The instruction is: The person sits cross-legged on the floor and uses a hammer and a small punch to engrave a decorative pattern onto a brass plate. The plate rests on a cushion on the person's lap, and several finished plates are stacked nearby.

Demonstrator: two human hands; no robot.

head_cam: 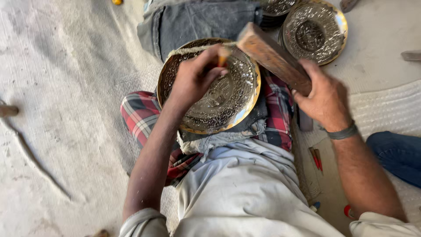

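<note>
A round engraved brass plate (232,94) with a shiny gold rim lies on a red plaid cloth (139,115) over my lap. My left hand (195,77) rests on the plate and pinches a small chisel (222,59) upright against its engraved face. My right hand (324,98) grips a worn wooden mallet (272,55), raised just above and to the right of the chisel. A dark band circles my right wrist.
A second engraved plate (313,30) sits on a stack at the top right. Folded dark jeans cloth (193,22) lies beyond my plate. Red-handled tools (315,158) lie on the floor at right, near a blue-clad leg (397,153). Pale matting covers the floor.
</note>
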